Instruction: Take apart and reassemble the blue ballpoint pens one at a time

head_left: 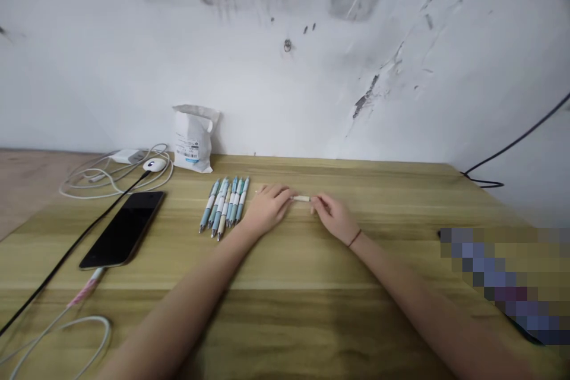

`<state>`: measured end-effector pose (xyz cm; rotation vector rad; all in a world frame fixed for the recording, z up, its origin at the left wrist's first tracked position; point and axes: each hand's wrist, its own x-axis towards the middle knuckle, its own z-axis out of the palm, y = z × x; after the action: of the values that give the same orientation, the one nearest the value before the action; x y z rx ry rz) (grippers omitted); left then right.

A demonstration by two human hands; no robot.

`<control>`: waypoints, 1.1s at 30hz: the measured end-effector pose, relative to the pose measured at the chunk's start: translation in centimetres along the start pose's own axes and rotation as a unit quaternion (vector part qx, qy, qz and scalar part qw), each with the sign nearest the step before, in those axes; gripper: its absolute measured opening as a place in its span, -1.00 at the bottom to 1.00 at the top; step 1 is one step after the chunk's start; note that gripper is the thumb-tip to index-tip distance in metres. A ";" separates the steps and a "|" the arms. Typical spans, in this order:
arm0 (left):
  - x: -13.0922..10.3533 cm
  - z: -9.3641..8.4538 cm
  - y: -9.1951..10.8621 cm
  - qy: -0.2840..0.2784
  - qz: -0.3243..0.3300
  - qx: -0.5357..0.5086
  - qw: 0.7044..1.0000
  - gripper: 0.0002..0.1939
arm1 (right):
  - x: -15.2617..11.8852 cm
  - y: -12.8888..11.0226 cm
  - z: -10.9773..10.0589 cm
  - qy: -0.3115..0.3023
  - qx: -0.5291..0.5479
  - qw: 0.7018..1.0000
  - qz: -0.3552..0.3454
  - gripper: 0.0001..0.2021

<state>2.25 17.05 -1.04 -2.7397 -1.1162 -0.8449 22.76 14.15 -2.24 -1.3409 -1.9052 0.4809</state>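
Observation:
A cream-coloured pen (pixel 301 198) lies sideways between my two hands, close to the tabletop, with its middle part showing. My left hand (pixel 268 208) is palm down with its fingers closed over the pen's left part, which they mostly hide. At the pen's right end, my right hand (pixel 333 217) pinches with thumb and fingers; a thin dark band circles that wrist. Just left of my left hand, several pens (pixel 225 205) in blue, green, white and cream lie side by side, roughly parallel, their tips hidden or too small to make out.
A black-screened phone (pixel 123 230) lies at left with a white cable (pixel 84 291) at its lower end. Behind it are coiled white cables and a charger (pixel 127 157). A white package (pixel 193 139) stands against the stained wall (pixel 267 89). A blurred-out object (pixel 503 285) lies at right.

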 end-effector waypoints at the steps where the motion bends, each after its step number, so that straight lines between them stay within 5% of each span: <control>1: 0.0 0.0 0.0 -0.001 0.001 0.001 1.000 -0.74 | 0.0 0.0 0.0 0.000 0.000 1.000 0.000 -0.75; 11: 0.0 0.1 0.0 -0.003 0.005 -0.004 1.000 -0.74 | 0.1 0.0 -0.1 0.019 -0.069 0.996 -0.047 -0.76; 20: -0.1 -0.2 -1.1 -0.027 -0.059 -0.056 0.996 -0.69 | 0.4 1.1 -0.5 0.146 -0.059 0.987 -0.027 -0.80; 33: -0.2 0.1 -1.4 0.006 -0.054 -0.026 0.998 -0.82 | 0.7 1.4 -0.9 0.063 -0.097 0.993 -0.038 -0.72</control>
<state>1.28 18.00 -1.40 -2.7333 -1.2684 -0.9147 24.20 15.23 -2.37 -1.3820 -1.9268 0.1714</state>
